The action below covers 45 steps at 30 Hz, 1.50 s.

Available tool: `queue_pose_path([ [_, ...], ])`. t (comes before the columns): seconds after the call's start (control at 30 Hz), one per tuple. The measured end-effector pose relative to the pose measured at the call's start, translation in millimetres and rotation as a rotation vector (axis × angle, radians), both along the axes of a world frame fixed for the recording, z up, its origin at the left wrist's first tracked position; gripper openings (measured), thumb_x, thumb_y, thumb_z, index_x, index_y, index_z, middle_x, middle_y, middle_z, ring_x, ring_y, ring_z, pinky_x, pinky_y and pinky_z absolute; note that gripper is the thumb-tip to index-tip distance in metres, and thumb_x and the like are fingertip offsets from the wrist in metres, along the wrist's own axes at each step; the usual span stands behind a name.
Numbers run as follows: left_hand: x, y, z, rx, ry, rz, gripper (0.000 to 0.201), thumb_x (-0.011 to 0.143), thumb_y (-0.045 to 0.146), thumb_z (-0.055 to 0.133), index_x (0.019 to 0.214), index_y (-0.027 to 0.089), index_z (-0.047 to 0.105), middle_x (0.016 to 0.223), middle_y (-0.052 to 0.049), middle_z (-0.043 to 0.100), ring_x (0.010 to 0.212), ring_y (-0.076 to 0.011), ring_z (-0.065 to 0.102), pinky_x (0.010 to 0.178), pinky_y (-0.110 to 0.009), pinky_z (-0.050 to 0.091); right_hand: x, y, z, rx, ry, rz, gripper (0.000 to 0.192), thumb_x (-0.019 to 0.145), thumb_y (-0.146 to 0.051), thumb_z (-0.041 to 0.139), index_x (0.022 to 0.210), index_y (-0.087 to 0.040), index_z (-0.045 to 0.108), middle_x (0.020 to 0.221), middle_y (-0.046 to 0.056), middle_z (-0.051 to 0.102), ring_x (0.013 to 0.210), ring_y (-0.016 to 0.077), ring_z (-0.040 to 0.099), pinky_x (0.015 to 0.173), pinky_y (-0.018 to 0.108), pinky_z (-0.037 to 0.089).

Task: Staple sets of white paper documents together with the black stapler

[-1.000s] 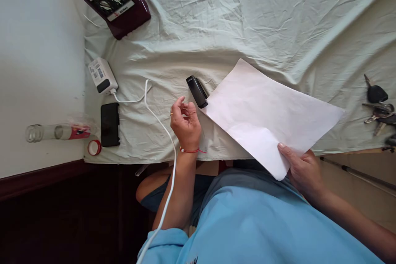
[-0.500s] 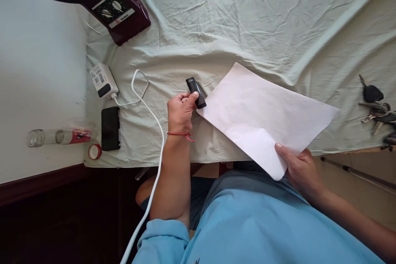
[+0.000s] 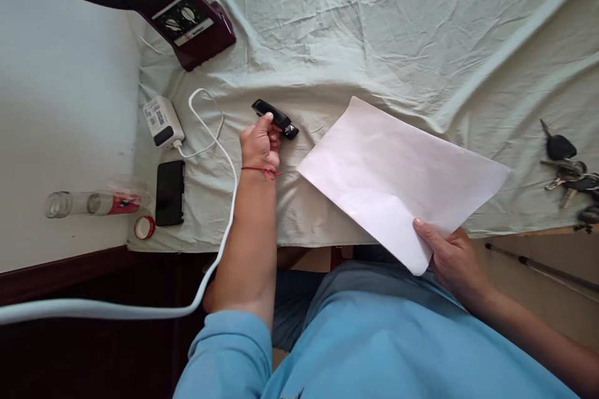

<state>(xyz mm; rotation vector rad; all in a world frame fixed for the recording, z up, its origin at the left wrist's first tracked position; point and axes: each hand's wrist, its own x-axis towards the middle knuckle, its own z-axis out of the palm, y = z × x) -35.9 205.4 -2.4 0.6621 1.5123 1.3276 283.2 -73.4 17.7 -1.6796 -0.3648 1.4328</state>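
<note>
- Stapler (image 3: 275, 118) first: the left hand (image 3: 260, 144) has its fingers clenched around the near side of this small black thing, lifting it just above the pale green sheet (image 3: 397, 25).
- Right hand (image 3: 452, 259) pinches the near corner of the white paper (image 3: 402, 177) between thumb and fingers, the rest of the page lying flat on the cloth ahead of it.
- Stapler and paper are apart; the page's nearest corner sits just to the right of the left hand.
- My judgement on doing this well: a firmer grip nearer the stapler's middle would stop it tipping, and the right hand should keep the page taut and level so a corner can slide cleanly into the mouth.
- Long axis of the stapler runs across the view, slanting from far-left down to near-right; the end with a pale glint points toward the paper, the other toward the white charger (image 3: 162, 121).
- Left of the left hand: the charger's cable (image 3: 219, 156), a dark phone (image 3: 169, 192), a clear bottle (image 3: 88, 203) lying on its side.
- Beyond it stands a fan (image 3: 187, 15); keys (image 3: 566, 165) lie well off past the right hand.
</note>
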Motion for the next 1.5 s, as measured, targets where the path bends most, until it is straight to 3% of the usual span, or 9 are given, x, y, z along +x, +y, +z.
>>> queue_pose_path([
  [0.27,-0.4,34.8,1.1,-0.032,0.134,0.066,0.048,0.087,0.044,0.096,0.080,0.025,0.053,0.075,0.001,0.063,0.062,-0.0092,0.053,0.049,-0.021,0.036,-5.0,4.5,16.1,-0.012,0.035,-0.074,0.044,0.073,-0.056,0.101,0.101,-0.027,0.085,0.121,0.007,0.089,0.121,0.0346,0.083,0.111,0.045,0.069],
  [0.43,13.4,-25.8,8.9,0.061,0.283,0.253,0.046,0.089,0.049,0.090,0.102,0.025,0.054,0.096,0.001,0.066,0.079,-0.0098,0.064,0.058,-0.017,0.047,-12.6,12.3,13.6,0.008,0.096,-0.151,0.043,0.070,-0.054,0.103,0.099,-0.028,0.085,0.119,0.007,0.089,0.128,0.0359,0.081,0.117,0.047,0.066],
  [0.63,50.0,-128.7,18.4,-0.003,0.041,-0.003,0.079,0.078,0.098,0.072,0.100,0.023,0.061,0.083,0.000,0.066,0.063,-0.0117,0.061,0.041,-0.020,0.030,-27.8,29.0,-3.7,0.141,0.102,-0.015,0.041,0.086,-0.056,0.095,0.113,-0.027,0.087,0.134,0.007,0.086,0.136,0.0322,0.078,0.125,0.047,0.059],
  [0.73,63.0,-144.3,17.6,-0.109,-0.109,-0.112,0.077,0.069,0.092,0.087,0.088,0.022,0.061,0.065,0.006,0.056,0.048,-0.0073,0.047,0.039,-0.021,0.018,-38.7,30.8,-11.7,0.211,0.129,0.068,0.040,0.092,-0.056,0.090,0.118,-0.026,0.086,0.137,0.008,0.085,0.136,0.0313,0.078,0.125,0.048,0.058],
  [0.93,58.5,-137.1,7.9,-0.073,-0.088,-0.077,0.058,0.060,0.057,0.106,0.083,0.018,0.071,0.061,0.005,0.064,0.050,-0.0088,0.053,0.044,-0.022,0.037,-32.2,35.6,-3.3,0.145,0.193,0.079,0.038,0.084,-0.058,0.094,0.103,-0.027,0.082,0.119,0.008,0.089,0.117,0.0327,0.084,0.112,0.050,0.067],
  [1.07,44.8,-141.9,9.3,-0.047,-0.090,-0.132,0.057,0.059,0.058,0.106,0.081,0.017,0.074,0.066,-0.001,0.074,0.055,-0.0148,0.067,0.046,-0.023,0.047,11.2,66.8,13.5,0.295,0.045,-0.074,0.040,0.083,-0.056,0.093,0.111,-0.031,0.078,0.116,0.003,0.087,0.117,0.0270,0.083,0.108,0.044,0.068],
  [1.2,37.5,-148.2,17.3,-0.046,-0.133,-0.175,0.058,0.059,0.059,0.107,0.085,0.017,0.077,0.075,-0.006,0.081,0.075,-0.0268,0.082,0.060,-0.031,0.062,42.9,116.0,21.0,0.376,-0.148,0.219,0.044,0.083,-0.057,0.094,0.113,-0.028,0.080,0.121,0.005,0.085,0.123,0.0258,0.080,0.119,0.045,0.061],
  [1.37,34.3,-150.0,27.7,-0.037,-0.233,-0.225,0.059,0.060,0.062,0.108,0.084,0.017,0.079,0.072,-0.005,0.078,0.062,-0.0196,0.072,0.057,-0.031,0.058,24.7,186.5,20.6,0.338,-0.292,0.482,0.050,0.085,-0.060,0.093,0.122,-0.027,0.081,0.117,0.007,0.087,0.118,0.0308,0.081,0.113,0.051,0.062],
  [1.5,32.3,-141.8,25.5,-0.029,-0.323,-0.235,0.058,0.061,0.064,0.108,0.078,0.020,0.076,0.062,-0.001,0.069,0.060,-0.0188,0.068,0.055,-0.031,0.055,-6.1,223.7,22.9,0.285,-0.313,0.601,0.049,0.090,-0.064,0.088,0.120,-0.026,0.084,0.110,0.009,0.087,0.096,0.0294,0.082,0.084,0.045,0.068],
])
